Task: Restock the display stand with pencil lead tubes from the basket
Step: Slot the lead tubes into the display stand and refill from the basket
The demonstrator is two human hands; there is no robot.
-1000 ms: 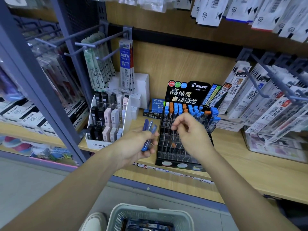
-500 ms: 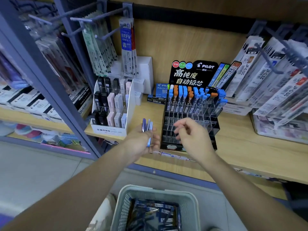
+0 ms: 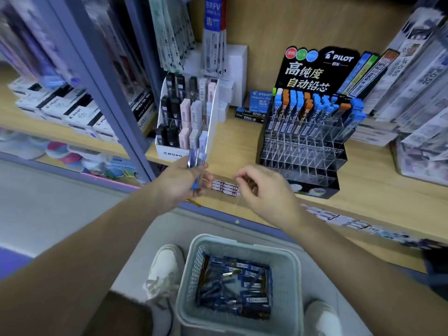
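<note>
Head view shows the left hand (image 3: 178, 184) raised in front of the shelf edge, fingers and thumb curled round a small bunch of blue pencil lead tubes (image 3: 196, 157) that stand up out of the grip. Just beside it, the right hand (image 3: 265, 190) hangs with its fingers loosely curled toward the left; nothing shows between them, and it touches neither the tubes nor the stand. Behind the gap between the two hands, a strip of price labels (image 3: 224, 186) is stuck on the front of the wooden shelf (image 3: 363, 190).

Further back on that shelf stands the black Pilot display stand (image 3: 300, 151) with its stepped clear compartments. Only the rear rows hold stock: upright tubes with blue and orange caps (image 3: 294, 110). The lower front tiers look empty, so most of the filling seems yet to be done. To the left of the stand sits a white Mono eraser box (image 3: 169, 154).

Down on the floor, between two white shoes (image 3: 164, 267), the pale basket (image 3: 288, 258) holds a thick heap of loose lead tubes (image 3: 234, 289), well apart from the stand. By my reckoning the job is at an early-to-middle stage: some rows done, a handful ready to slot in, and many compartments and a well-filled basket left.
</note>
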